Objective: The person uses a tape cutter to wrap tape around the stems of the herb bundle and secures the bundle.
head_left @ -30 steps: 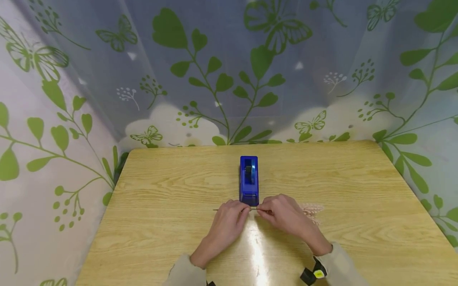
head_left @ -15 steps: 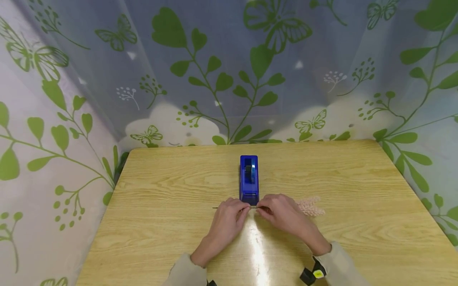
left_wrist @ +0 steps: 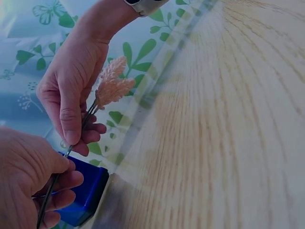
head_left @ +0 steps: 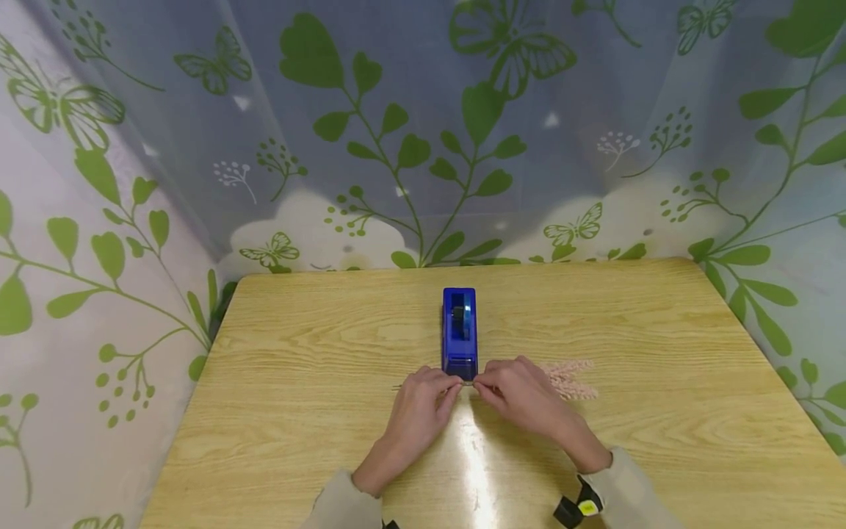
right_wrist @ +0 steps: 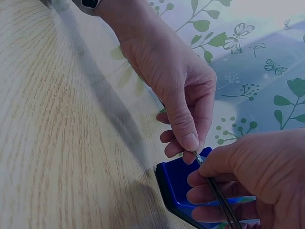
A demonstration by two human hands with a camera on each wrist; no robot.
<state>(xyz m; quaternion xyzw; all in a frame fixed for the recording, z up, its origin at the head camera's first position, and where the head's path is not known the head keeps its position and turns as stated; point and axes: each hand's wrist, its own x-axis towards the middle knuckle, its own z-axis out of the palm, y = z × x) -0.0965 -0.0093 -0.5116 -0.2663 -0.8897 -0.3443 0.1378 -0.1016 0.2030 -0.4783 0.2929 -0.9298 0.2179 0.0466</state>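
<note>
Both hands pinch the thin dark stems [right_wrist: 220,200] of an artificial flower bunch, held crosswise in front of a blue tape dispenser [head_left: 459,330]. My left hand [head_left: 423,411] grips the stems toward their bare ends, thumb against curled fingers. Close beside it, my right hand [head_left: 525,393] pinches them on the flower side. Fluffy pale pink flower heads [left_wrist: 113,83] stick out beyond the right hand. In the short gap between the fingertips, a shiny band [right_wrist: 198,158] shows on the stems. The dispenser's near end lies right behind the fingertips.
A wood-grain table [head_left: 317,323] lies under the hands, with glare in front of them. Curtains [head_left: 423,147] with green leaves and butterflies hang behind it and at both sides. A black wrist device [head_left: 571,510] sits at the right sleeve.
The pink flower heads close together and then spread apart again, as the stems turn between the fingers. Both hands stay in nearly the same place, and the dispenser has not moved.
</note>
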